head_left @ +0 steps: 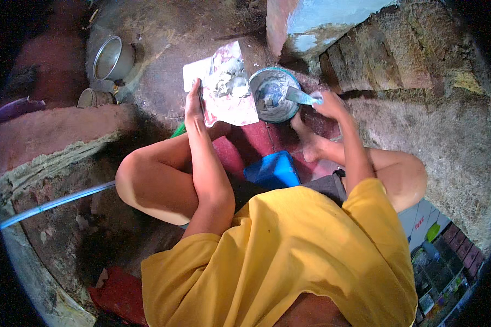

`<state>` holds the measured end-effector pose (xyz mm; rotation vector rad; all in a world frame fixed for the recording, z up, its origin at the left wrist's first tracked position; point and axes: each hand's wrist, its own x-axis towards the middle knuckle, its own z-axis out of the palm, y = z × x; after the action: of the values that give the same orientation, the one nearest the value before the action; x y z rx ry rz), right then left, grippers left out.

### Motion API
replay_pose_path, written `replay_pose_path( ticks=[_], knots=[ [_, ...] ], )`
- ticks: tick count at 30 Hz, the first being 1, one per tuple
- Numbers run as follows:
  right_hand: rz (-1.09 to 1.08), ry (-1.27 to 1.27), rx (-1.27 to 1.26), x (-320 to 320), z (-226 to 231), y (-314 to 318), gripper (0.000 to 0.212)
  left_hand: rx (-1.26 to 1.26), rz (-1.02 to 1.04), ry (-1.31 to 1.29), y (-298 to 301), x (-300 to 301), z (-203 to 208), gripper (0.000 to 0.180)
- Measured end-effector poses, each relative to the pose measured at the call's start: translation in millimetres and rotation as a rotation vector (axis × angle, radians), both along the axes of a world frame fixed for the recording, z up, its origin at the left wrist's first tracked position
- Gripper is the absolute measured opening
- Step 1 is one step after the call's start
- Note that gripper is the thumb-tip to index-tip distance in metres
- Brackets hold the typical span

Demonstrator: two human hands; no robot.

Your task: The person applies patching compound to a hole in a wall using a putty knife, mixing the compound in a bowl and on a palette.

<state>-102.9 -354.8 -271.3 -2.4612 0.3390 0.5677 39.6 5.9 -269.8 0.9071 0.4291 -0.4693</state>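
My left hand (194,108) is closed on the left edge of a thin white board (244,113) with reddish smears. A lump of grey-white paste (232,79) lies on the board. Against the board's right edge stands a round bucket (278,69) with a bluish rim, its inside coated with similar paste (268,90). A putty knife (297,96) with a light blue handle is gripped in my right hand (331,106), its blade over the bucket's right side. Whether the blade touches the paste I cannot tell.
A blue plastic container (275,168) sits between my bent legs. Metal pots (126,59) stand at the far left. A light blue pole (60,204) reaches toward my left knee. Rough walls (419,128) close in on the right, and a red cloth-like thing (117,294) lies at lower left.
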Motion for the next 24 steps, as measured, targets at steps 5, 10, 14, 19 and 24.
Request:
replay_pose_path(
  ticks=[5, 10, 14, 19, 24],
  knots=[
    [0.364, -0.174, -0.309, 59.7, -10.6, 12.2, 0.030, -0.161, 0.022, -0.013, 21.9, -18.8, -99.1, 0.048],
    [0.593, -0.112, -0.387, 88.4, -68.9, 5.5, 0.029, -0.380, -0.107, 0.205, -2.9, -27.3, -112.3, 0.045],
    [0.636, -0.145, -0.301, 99.9, -80.4, 17.3, 0.027, -0.427, -0.129, 0.264, 7.4, -30.1, -140.9, 0.045],
    [0.615, -0.290, -0.203, 97.8, -92.4, 21.9, 0.022, -0.501, -0.124, 0.276, 2.5, -30.7, -143.5, 0.046],
    [0.604, -0.264, -0.231, 92.4, -102.7, 36.4, 0.012, -0.592, -0.209, 0.299, -3.8, -31.2, -132.9, 0.047]
  ],
)
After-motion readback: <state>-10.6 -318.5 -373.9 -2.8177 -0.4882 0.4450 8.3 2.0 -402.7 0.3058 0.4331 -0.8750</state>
